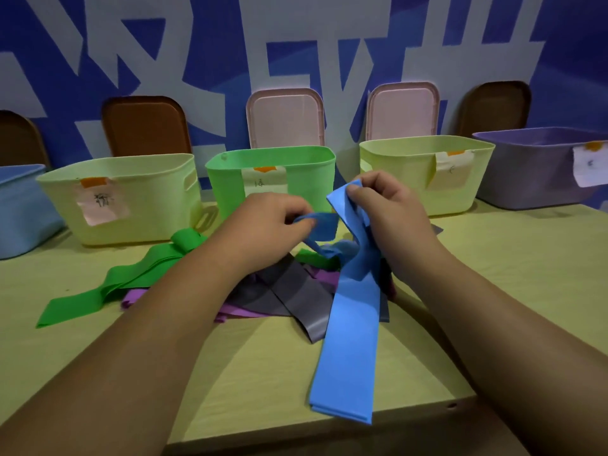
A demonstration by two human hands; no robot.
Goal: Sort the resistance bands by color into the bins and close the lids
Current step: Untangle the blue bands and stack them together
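A long blue band (348, 340) trails from the table's front edge up into my hands. My right hand (385, 209) pinches its upper end, lifted above the pile. My left hand (269, 222) grips another blue strip just to the left. Beneath them lie a green band (131, 278), grey bands (296, 297) and purple bands (243, 312) in a heap on the yellow-green table (246, 373). Five open bins line the back: blue bin (19, 209), pale yellow bin (131, 205), green bin (296, 162), second pale yellow bin (408, 182), purple bin (526, 172).
Lids lean upright on the blue wall behind the bins: brown lids (144, 126), two pink lids (286, 116) and a brown lid (493, 106) at the right. Paper labels hang on the bin fronts. The table's front edge runs near the bottom right.
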